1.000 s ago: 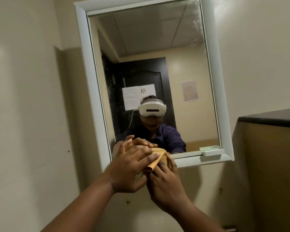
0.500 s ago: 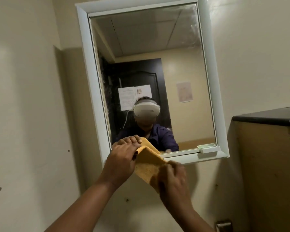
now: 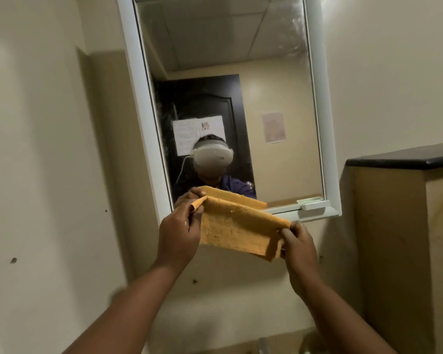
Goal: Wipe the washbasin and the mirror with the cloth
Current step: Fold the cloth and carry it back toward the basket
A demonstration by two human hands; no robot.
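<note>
Both forearms reach up and forward toward the white-framed rectangular wall mirror. The left hand is raised with its back to the camera, its grip pinching the upper left corner of the orange folded cleaning cloth between thumb and fingers. The right hand, lower and further right, pinches the cloth's right end. The cloth hangs stretched between them, just in front of the mirror's bottom edge, overlapping the lower glass.
</note>
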